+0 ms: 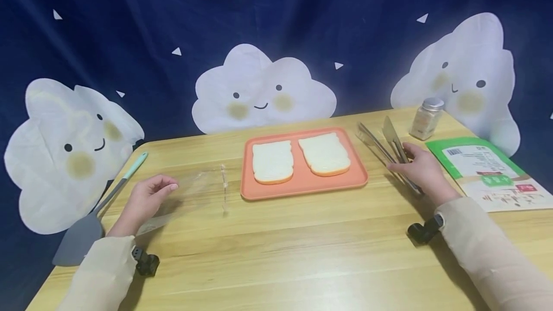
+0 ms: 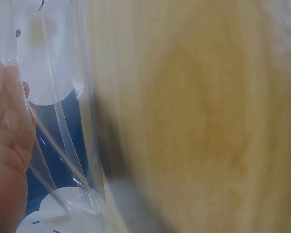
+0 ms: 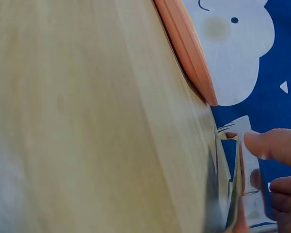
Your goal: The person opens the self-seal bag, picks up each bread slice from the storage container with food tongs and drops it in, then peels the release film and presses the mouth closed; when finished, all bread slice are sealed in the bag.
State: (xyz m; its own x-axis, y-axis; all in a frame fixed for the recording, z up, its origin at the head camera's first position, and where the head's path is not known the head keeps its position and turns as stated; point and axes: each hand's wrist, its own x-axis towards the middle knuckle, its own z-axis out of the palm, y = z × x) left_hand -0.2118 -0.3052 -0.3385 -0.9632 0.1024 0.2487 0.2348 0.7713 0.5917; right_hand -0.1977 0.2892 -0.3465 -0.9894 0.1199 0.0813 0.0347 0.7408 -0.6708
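Note:
My left hand [image 1: 144,200] is above the left side of the table, thumb and fingertips together at the edge of a clear plastic bag [image 1: 196,188]. In the left wrist view the creased film [image 2: 63,136] crosses the fingers. Over at the right, my right hand [image 1: 425,172] grips metal tongs [image 1: 384,150], thumb on one arm and fingers at the other. The tongs' arms are spread, their tips pointing away from me. Between the hands lies an orange tray [image 1: 302,189] with two white bread slices, one on the left [image 1: 272,161] and one on the right [image 1: 325,152].
A grey spatula [image 1: 82,236] with a mint handle end lies along the left table edge. Beyond the right hand stand a glass shaker jar [image 1: 426,119] with a metal lid and a flat green and white packet [image 1: 492,176]. Behind the table hangs a blue cloud-print curtain [image 1: 173,4].

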